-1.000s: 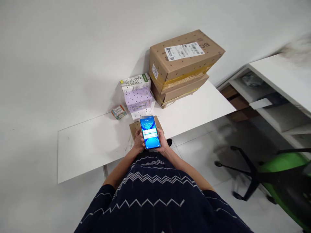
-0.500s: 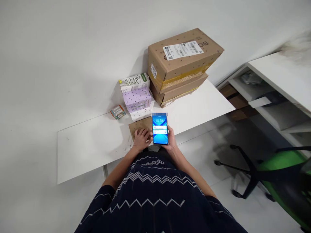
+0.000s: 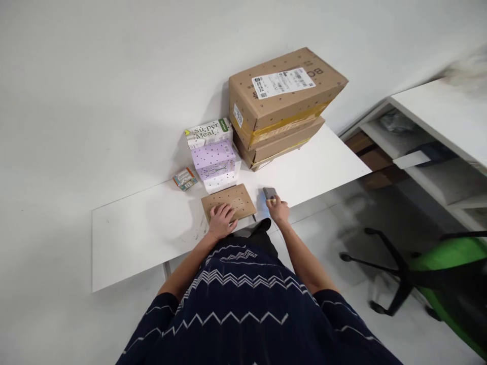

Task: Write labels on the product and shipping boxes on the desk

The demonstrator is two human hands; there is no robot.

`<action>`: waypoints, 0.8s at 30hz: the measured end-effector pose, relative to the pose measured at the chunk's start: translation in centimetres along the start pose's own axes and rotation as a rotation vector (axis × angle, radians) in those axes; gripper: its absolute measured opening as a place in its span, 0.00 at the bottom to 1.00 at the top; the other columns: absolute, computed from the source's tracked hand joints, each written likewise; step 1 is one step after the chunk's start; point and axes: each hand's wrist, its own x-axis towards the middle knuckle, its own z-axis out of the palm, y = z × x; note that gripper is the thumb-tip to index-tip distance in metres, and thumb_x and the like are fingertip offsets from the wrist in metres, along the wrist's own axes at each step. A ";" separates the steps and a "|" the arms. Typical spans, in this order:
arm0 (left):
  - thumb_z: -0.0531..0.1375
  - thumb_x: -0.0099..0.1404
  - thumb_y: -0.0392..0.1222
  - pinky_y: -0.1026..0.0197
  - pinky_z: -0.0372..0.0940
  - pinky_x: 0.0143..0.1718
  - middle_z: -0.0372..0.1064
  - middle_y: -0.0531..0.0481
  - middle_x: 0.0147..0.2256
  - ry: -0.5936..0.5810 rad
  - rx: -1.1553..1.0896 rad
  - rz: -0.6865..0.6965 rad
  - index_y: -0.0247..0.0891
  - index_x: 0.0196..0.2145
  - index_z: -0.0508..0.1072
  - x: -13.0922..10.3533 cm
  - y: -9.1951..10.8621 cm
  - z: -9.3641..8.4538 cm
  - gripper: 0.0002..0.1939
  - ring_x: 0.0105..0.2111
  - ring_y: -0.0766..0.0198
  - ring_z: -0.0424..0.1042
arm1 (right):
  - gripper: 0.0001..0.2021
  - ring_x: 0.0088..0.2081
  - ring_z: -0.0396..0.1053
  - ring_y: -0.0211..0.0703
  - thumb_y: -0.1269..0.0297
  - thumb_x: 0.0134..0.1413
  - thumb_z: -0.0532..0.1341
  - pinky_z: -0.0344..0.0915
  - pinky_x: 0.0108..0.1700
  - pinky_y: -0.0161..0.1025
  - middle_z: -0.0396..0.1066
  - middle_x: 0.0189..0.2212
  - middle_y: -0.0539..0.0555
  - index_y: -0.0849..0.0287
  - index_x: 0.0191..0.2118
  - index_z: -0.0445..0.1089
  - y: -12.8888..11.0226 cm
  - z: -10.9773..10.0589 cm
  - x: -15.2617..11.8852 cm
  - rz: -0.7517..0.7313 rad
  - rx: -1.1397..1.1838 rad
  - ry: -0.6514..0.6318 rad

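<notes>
**Fingers (image 3: 269, 203) closed on the phone (image 3: 270, 192): a weak hold near the front edge**

With my right hand (image 3: 280, 210), just right of the centre of the frame, I hold the phone by its near end; its grey, rounded back is turned upward, and a blue glow (image 3: 263, 207) lies on the white surface (image 3: 312, 165) beside it. Whether the phone touches there, I cannot tell. It could slip, I judge, because its body looks smooth and only one end is gripped; so near the edge, a slip might send it to the floor (image 3: 323, 215).

My left hand (image 3: 221, 221), its fingers a little apart, rests upon the flat brown box (image 3: 243, 197) at the centre, a thin rectangle of dotted cardboard. If I pull it toward me, it could slide over the edge.

Just above stands a smooth, dotted lilac carton (image 3: 213, 154). Farther up and right, a big cardboard box (image 3: 279, 107) with shiny yellow tape (image 3: 292, 123) sits on a lower box (image 3: 287, 145); a knock from my arm could shift this stack.
</notes>
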 end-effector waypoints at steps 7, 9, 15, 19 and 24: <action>0.57 0.69 0.51 0.37 0.49 0.61 0.71 0.40 0.57 -0.036 0.013 0.010 0.45 0.54 0.74 -0.3 -0.3 0.1 0.19 0.60 0.46 0.65 | 0.28 0.55 0.61 0.62 0.56 0.64 0.55 0.57 0.54 0.56 0.61 0.58 0.69 0.56 0.67 0.59 -1.4 2.3 -0.4 -0.107 -0.314 0.076; 0.57 0.70 0.51 0.37 0.49 0.61 0.71 0.41 0.58 -0.039 0.008 0.013 0.45 0.55 0.74 -0.4 -0.4 0.1 0.19 0.60 0.46 0.65 | 0.27 0.56 0.59 0.63 0.55 0.64 0.56 0.56 0.55 0.57 0.61 0.58 0.69 0.57 0.66 0.60 -1.4 2.3 -0.4 -0.110 -0.331 0.068; 0.57 0.70 0.51 0.37 0.48 0.62 0.70 0.41 0.58 -0.059 0.001 0.013 0.46 0.55 0.74 -1.6 -0.8 -0.1 0.19 0.61 0.47 0.66 | 0.23 0.57 0.60 0.60 0.53 0.66 0.56 0.58 0.54 0.50 0.62 0.57 0.69 0.59 0.61 0.65 -1.7 1.9 -0.6 -0.248 -0.346 0.015; 0.58 0.69 0.50 0.37 0.48 0.62 0.70 0.40 0.58 -0.062 0.015 -0.020 0.46 0.54 0.74 -4.7 -2.0 -1.3 0.18 0.61 0.46 0.66 | 0.20 0.53 0.67 0.53 0.55 0.69 0.53 0.61 0.51 0.41 0.66 0.53 0.66 0.63 0.58 0.65 -2.5 3.2 -1.9 -0.389 -0.323 -0.202; 0.58 0.70 0.49 0.38 0.51 0.61 0.71 0.40 0.57 -0.096 0.065 -0.046 0.47 0.55 0.74 -10.9 -5.0 -4.6 0.18 0.60 0.45 0.67 | 0.18 0.47 0.72 0.51 0.58 0.69 0.54 0.64 0.46 0.39 0.65 0.54 0.67 0.64 0.56 0.64 -3.1 5.2 -3.6 -0.321 -0.374 -0.311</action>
